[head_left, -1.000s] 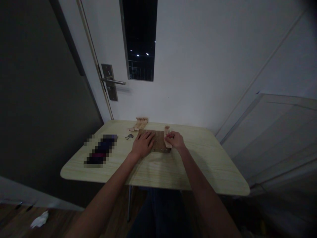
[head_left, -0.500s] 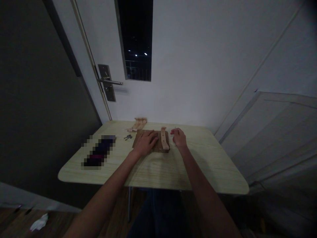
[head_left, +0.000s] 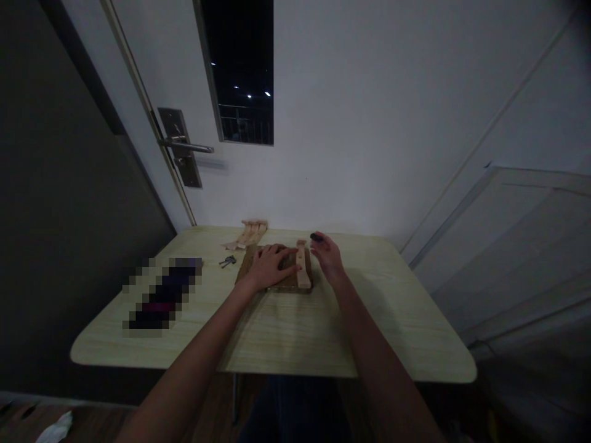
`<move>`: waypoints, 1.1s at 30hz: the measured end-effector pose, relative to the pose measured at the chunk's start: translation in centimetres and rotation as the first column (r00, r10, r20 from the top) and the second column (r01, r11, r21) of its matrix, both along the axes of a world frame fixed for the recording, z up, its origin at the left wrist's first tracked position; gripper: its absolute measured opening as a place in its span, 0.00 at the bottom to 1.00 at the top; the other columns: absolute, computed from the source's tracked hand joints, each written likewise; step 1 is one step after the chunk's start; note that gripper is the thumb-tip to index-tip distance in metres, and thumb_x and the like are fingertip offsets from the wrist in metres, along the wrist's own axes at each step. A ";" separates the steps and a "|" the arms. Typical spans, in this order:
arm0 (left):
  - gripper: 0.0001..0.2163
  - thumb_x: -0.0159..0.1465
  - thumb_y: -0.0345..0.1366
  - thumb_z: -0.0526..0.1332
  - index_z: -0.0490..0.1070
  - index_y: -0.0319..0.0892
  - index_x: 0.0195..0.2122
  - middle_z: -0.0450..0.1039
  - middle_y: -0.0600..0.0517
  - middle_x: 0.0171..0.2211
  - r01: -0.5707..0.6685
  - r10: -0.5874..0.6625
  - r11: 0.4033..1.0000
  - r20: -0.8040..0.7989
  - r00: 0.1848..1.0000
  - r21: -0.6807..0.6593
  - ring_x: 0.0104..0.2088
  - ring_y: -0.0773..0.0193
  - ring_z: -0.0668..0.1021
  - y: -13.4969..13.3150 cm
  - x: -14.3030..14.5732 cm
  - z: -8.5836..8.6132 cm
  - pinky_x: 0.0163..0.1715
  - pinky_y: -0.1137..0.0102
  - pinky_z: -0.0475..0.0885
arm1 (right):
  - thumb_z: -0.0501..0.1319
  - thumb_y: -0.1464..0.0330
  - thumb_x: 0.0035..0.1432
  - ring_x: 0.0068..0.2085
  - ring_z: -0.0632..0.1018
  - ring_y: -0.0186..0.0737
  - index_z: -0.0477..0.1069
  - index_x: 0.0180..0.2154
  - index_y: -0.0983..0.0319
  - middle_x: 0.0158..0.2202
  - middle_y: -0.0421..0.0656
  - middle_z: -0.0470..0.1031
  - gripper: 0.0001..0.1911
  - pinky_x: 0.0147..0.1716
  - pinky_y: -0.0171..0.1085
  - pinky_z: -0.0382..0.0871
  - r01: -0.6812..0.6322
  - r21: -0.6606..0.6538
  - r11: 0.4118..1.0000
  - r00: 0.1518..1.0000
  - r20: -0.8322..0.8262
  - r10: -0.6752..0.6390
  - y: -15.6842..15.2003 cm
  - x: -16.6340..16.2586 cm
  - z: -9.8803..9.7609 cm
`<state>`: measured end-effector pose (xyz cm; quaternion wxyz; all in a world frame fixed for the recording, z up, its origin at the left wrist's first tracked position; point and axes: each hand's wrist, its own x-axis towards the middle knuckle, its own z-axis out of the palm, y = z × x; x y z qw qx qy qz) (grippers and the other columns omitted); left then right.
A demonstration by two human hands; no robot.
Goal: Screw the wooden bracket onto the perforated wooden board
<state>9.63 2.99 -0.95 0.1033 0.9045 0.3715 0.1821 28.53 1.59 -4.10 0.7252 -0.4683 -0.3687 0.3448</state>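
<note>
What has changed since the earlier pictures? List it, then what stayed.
The right hand has let go of the wooden strip, moved off to its right and now holds a small dark object. The left hand has spread, thumb and forefinger now reaching the strip. Unchanged: the left hand rests on the brown board; the keys and wooden pieces lie on the table.

A white door (head_left: 351,135) stands behind the surface (head_left: 286,338), a metal handle (head_left: 191,147) at its left side and a narrow window (head_left: 240,55) beside that – dark glass, with a few small lights (head_left: 268,94) and a railing (head_left: 244,128) showing through. A pixelated patch (head_left: 161,292) hides something on the surface's left part. Below, crumpled white paper or cloth (head_left: 56,429) lies on the brown floor (head_left: 90,424).
</note>
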 end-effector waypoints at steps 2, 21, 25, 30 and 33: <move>0.25 0.61 0.57 0.50 0.61 0.57 0.57 0.64 0.48 0.54 -0.005 0.005 1.000 -0.005 1.000 0.010 0.55 0.48 0.64 -0.1 0.0 -0.1 0.53 0.48 0.57 | 0.65 0.52 0.40 0.29 0.72 0.35 0.65 0.32 0.60 0.26 0.38 0.70 0.22 0.30 0.37 0.69 0.026 -0.016 1.000 0.999 0.028 -0.026 0.5 -0.4 -0.2; 0.21 0.66 0.51 0.48 0.60 0.57 0.58 0.63 0.50 0.57 0.021 -0.023 0.999 0.045 0.999 0.033 0.56 0.52 0.65 -0.9 -0.3 0.3 0.53 0.52 0.59 | 0.53 0.53 0.57 0.27 0.70 0.36 0.64 0.40 0.57 0.26 0.36 0.69 0.16 0.32 0.36 0.65 0.205 -0.026 0.978 0.875 0.452 -0.172 -0.7 0.0 -0.8; 0.18 0.67 0.47 0.49 0.67 0.52 0.54 0.67 0.51 0.55 0.120 -0.123 0.992 0.153 0.981 0.025 0.55 0.56 0.67 -1.3 -0.7 1.0 0.55 0.56 0.60 | 0.55 0.56 0.56 0.32 0.71 0.38 0.67 0.30 0.58 0.28 0.39 0.70 0.13 0.38 0.37 0.65 0.101 0.085 0.991 0.784 0.606 -0.132 -1.0 0.1 -0.6; 0.23 0.64 0.51 0.52 0.62 0.51 0.58 0.59 0.49 0.61 0.247 -0.237 0.966 0.116 0.965 -0.078 0.60 0.53 0.63 -2.0 -0.7 1.3 0.60 0.51 0.54 | 0.55 0.57 0.57 0.37 0.73 0.39 0.67 0.44 0.56 0.35 0.41 0.74 0.16 0.41 0.38 0.65 0.107 0.074 0.992 0.843 0.522 -0.130 -1.1 -0.3 -0.2; 0.29 0.59 0.56 0.55 0.58 0.53 0.60 0.54 0.47 0.63 0.247 -0.244 0.956 0.040 0.969 -0.160 0.62 0.48 0.59 -2.4 -0.6 1.3 0.60 0.43 0.45 | 0.53 0.57 0.59 0.31 0.71 0.37 0.66 0.43 0.56 0.28 0.38 0.71 0.14 0.37 0.37 0.66 0.191 0.039 0.981 0.824 0.537 -0.182 -1.2 -0.1 -0.1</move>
